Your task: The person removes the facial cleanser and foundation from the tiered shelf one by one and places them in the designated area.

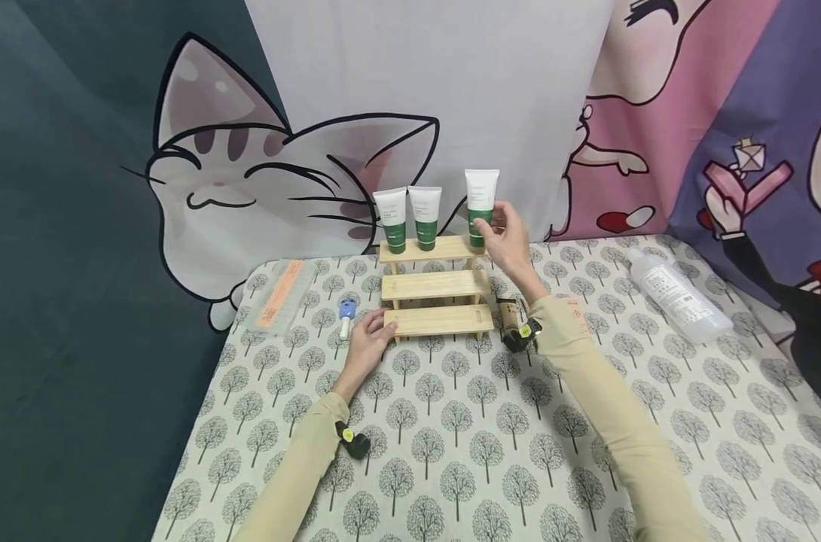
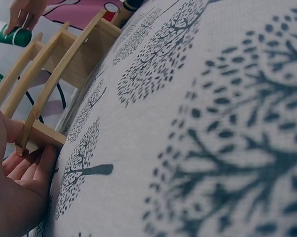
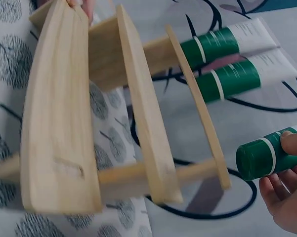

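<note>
"Gripped what with the right hand [image 1: 508, 237]?"

"Gripped a tube [image 1: 480, 202] in curled fingers, near the right end of the top step [image 1: 451, 248] of the rack [image 1: 437, 284]."

"Did what with the left hand [image 1: 368, 342]?"

"Pinched the lowest step [image 1: 444, 321] at its left end, between thumb and fingers."

"Saw other tubes [image 1: 392, 218] [image 1: 425, 218] where?"

"Saw two upright on the top step, toward its left."

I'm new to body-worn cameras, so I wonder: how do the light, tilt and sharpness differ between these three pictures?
Head view: bright, fairly even light, the wooden stand upright, lettering on the tubes too small to read; left wrist: dimmer, bluish, steeply tilted, the print on the nearby tablecloth large and soft; right wrist: also dim and tilted, the stand's edges slightly soft.
</note>
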{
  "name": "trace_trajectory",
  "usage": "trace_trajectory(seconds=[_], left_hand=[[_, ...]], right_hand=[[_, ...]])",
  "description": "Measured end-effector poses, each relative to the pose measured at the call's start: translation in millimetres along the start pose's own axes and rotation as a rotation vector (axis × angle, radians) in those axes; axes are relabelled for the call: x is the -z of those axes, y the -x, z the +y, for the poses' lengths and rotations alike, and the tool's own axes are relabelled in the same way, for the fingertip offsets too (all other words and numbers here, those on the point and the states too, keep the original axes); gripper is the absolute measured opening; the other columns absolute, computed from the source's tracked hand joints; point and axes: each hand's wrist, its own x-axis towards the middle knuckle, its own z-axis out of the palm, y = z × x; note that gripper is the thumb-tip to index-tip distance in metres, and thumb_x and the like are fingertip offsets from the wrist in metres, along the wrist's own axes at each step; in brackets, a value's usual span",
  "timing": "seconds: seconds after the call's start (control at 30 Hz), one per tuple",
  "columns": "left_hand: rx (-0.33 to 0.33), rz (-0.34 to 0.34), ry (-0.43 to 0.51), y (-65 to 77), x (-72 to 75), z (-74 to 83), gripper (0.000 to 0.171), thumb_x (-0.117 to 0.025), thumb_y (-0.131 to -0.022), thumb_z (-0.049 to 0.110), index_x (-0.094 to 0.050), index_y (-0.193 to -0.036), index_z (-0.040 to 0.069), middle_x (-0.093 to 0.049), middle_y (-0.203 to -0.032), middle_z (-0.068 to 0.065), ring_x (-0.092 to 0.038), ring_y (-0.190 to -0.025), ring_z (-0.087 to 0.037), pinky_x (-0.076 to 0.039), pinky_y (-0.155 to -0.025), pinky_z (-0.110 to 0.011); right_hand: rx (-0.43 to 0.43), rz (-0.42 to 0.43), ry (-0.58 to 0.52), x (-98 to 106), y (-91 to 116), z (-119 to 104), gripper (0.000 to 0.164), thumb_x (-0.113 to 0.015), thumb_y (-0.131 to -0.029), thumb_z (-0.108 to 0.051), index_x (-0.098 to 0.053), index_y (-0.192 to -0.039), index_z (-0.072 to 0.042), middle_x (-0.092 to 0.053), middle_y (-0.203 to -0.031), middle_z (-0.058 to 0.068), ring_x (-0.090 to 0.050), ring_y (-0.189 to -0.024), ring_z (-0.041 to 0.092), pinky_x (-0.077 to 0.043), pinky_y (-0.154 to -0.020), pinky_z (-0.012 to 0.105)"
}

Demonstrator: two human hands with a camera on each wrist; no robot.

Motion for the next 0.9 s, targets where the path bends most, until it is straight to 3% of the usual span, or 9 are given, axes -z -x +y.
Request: trace_trajectory(seconds=[0.4,0.73,0.9], left_hand=[[0.002,-0.001,-0.007,1.2,-0.7,2.2,0.050,-0.066,-0.097,0.012,-0.051,-0.143,0.001,-0.062,-0.135,-0.025,-0.064,-0.123,-0.039,-0.055,-0.106,-0.038],[0.001,0.008,-0.013,0.9,-1.6,2.9,0.050,-0.066,-0.097,0.011,-0.050,-0.143,0.000,-0.062,-0.135,-0.026,-0.064,-0.123,-0.039,-0.055,-0.105,-0.037],[-0.001,0.015,-0.013,1.3,-2.8,3.2,0.050,-0.066,-0.097,0.011,-0.051,-0.143,0.000,-0.062,-0.136,-0.026,-0.064,-0.123,-0.039,-0.056,-0.105,-0.036]], right_hand=[[-0.049,-0.023,0.172,44,-11,10,0.044,-0.064,-0.099,-0.018,-0.051,-0.135,0.005,-0.063,-0.127,0.026,-0.062,-0.113,0.035,-0.055,-0.102,0.046],[-0.210,-0.077,0.271,51,-6,36,0.049,-0.063,-0.100,-0.029,-0.054,-0.135,0.004,-0.063,-0.126,0.025,-0.061,-0.111,0.034,-0.054,-0.102,0.045],[-0.238,-0.127,0.332,52,-3,48,0.049,-0.063,-0.100,-0.031,-0.057,-0.129,0.008,-0.063,-0.117,0.026,-0.060,-0.101,0.032,-0.054,-0.088,0.038]])
